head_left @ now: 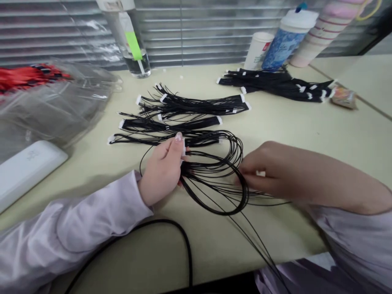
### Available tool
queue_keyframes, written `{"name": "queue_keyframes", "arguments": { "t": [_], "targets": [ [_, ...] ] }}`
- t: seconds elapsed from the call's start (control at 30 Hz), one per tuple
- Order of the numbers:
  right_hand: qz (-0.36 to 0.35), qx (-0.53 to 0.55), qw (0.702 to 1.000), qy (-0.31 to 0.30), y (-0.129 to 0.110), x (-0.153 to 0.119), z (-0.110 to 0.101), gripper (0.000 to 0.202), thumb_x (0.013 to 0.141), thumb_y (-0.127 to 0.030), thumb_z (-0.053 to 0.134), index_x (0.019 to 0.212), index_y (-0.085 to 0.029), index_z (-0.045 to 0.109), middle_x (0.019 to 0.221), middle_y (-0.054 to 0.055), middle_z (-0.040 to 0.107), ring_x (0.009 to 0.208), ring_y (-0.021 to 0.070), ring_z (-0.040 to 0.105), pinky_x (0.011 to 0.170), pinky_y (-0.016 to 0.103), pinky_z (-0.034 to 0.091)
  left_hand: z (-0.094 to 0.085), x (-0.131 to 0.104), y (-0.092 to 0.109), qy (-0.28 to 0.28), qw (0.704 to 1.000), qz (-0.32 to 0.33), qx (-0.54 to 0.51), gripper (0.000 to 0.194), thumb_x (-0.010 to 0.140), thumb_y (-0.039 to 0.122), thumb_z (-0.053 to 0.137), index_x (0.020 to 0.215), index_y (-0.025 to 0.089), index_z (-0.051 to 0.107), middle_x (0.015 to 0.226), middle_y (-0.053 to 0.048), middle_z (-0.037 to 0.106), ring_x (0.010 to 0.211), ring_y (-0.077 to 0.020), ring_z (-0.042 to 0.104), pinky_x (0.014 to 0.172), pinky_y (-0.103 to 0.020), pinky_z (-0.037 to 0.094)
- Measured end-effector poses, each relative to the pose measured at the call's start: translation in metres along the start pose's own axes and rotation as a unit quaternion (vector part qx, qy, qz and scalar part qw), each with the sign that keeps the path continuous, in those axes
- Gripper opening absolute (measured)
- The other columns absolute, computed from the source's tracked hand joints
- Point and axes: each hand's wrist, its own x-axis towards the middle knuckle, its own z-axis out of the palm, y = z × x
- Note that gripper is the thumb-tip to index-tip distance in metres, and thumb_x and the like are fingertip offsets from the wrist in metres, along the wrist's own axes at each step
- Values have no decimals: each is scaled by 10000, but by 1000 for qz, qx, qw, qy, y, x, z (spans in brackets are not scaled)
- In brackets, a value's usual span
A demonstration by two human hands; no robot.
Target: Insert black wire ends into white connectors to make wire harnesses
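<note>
My left hand (163,171) is closed around a wire harness (214,175) of thin black wires, the thumb pressed on a white connector (184,148) at its end. The wires run to the right in loops, and a few strands trail down past the table's front edge. My right hand (260,169) is closed at the right side of these loops, its fingertips on some of the wires. Just behind my hands lie more black wire bundles (196,102) with white connectors at their ends.
A larger pile of black harnesses (272,83) lies at the back right, beside a small packet (344,97). Bottles and a white cup (259,51) stand along the blinds. To the left are a plastic bag (82,98) and a white case (30,169). A thick black cable (183,232) curves in front.
</note>
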Motion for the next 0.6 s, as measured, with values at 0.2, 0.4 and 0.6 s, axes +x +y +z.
{"name": "queue_keyframes", "arguments": {
  "t": [0.2,0.4,0.6],
  "targets": [
    [-39,176,984,10,-9,14,9,249,867,-236,442,641,-186,534,577,-43,502,527,65,405,482,199,326,0,-1,-2,3,999,-24,-25,394,831,575,360,732,212,477,534,25,507,352,-85,446,272,-209,339],
    [-72,126,981,128,-19,21,29,228,872,-263,445,675,-169,510,643,-18,505,581,81,419,573,230,354,1,-5,4,1,999,-30,-30,408,820,588,370,751,208,500,579,21,541,359,-79,450,281,-213,355],
    [-60,120,982,132,-30,19,30,208,860,-215,427,661,-174,473,655,-8,503,596,89,421,572,231,350,0,-9,9,4,1000,22,16,381,863,517,345,733,199,508,697,-3,591,468,-76,473,353,-198,375]
  ]
}}
